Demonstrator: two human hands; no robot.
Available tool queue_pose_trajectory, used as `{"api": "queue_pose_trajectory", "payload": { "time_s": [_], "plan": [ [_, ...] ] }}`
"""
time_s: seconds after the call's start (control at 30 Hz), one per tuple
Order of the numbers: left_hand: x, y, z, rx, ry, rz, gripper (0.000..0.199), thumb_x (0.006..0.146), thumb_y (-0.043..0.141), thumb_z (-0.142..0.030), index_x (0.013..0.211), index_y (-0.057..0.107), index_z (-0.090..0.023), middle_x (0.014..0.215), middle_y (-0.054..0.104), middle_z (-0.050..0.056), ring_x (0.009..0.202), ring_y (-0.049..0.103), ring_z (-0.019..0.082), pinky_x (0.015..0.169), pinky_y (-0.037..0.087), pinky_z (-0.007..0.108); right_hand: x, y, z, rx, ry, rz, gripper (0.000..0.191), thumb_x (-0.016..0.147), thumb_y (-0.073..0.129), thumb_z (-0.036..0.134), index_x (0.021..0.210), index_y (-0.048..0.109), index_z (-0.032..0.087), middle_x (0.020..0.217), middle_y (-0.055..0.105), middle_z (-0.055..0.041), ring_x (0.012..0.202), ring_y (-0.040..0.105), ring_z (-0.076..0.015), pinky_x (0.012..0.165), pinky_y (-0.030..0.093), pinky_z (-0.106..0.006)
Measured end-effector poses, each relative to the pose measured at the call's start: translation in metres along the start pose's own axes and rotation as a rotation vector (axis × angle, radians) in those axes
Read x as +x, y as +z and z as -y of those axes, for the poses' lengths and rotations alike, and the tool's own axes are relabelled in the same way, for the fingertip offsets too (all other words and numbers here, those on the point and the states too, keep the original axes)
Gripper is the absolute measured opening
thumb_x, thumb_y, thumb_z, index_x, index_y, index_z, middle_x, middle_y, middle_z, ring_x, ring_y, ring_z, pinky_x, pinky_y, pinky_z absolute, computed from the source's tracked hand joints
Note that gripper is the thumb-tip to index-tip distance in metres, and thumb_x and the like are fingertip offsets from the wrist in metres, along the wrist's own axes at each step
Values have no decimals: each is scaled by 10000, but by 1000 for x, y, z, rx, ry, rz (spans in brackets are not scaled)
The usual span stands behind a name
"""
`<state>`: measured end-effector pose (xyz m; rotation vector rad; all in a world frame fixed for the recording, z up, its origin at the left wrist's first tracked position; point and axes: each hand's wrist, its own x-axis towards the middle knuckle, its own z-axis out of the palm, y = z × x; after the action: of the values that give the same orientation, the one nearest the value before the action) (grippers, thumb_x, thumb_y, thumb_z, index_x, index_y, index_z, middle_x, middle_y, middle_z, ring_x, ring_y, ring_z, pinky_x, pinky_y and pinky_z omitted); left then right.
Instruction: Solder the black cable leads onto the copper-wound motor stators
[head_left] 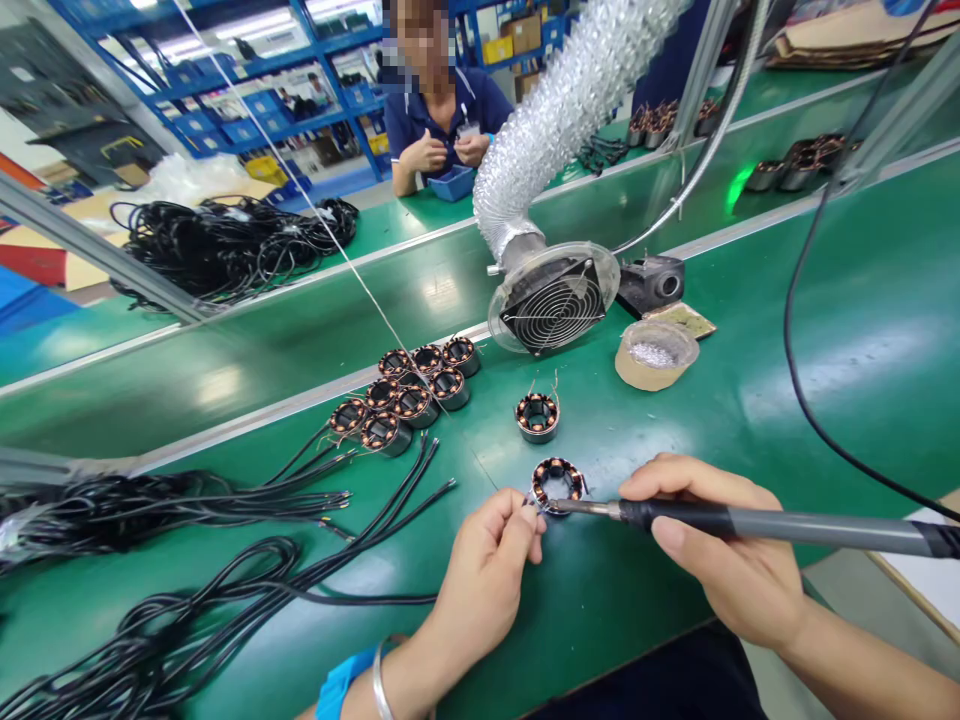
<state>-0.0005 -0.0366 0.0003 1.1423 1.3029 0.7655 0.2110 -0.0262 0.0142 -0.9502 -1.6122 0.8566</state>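
Note:
My left hand (487, 560) is pinched shut at the left edge of a small ring-shaped motor stator (556, 466) with copper windings. A black cable (382, 599) runs under that hand, and thin wire ends show at the fingertips. In my right hand (720, 550) is a soldering iron (825, 528), gripped like a pen. Its metal tip reaches across the front of the stator to the left fingertips; whether it touches the wire I cannot make out. Another stator (537, 418) stands just behind, its thin leads pointing up.
Several stators (414, 403) are grouped at back left. Bundles of black cable (187, 610) cover the left side. A fume extractor (555, 305) with a foil duct hangs behind, near a round tub (652, 365) and an iron stand (656, 285). A co-worker (450, 120) sits opposite.

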Motion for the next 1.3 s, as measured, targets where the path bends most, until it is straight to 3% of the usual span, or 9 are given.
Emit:
{"api": "queue_pose_trajectory", "payload": {
  "time_s": [0.5, 0.97, 1.3],
  "plan": [
    [-1, 0, -2, 11, 8, -10, 315, 922, 477, -407, 692, 521, -196, 606, 484, -30, 570, 383, 129, 576, 299, 252, 1, 2, 5, -25, -38, 49, 140, 846, 538, 183, 922, 654, 200, 714, 634, -22, 570, 558, -154, 509, 422, -269],
    [-1, 1, -3, 1, 8, -13, 336, 916, 492, -410, 656, 492, -198, 610, 478, -27, 577, 389, 129, 575, 303, 248, -3, 12, 25, -147, -290, 73, 320, 759, 482, 61, 1002, 638, 200, 611, 551, -11, 483, 463, -154, 479, 351, -299],
    [-2, 0, -2, 8, 7, -1, 311, 927, 479, -398, 698, 525, -193, 609, 479, -34, 576, 382, 126, 573, 298, 246, -4, 11, 22, -147, -319, 77, 349, 726, 486, 51, 1014, 633, 184, 633, 584, -28, 493, 478, -151, 481, 351, -310]
  ]
}}
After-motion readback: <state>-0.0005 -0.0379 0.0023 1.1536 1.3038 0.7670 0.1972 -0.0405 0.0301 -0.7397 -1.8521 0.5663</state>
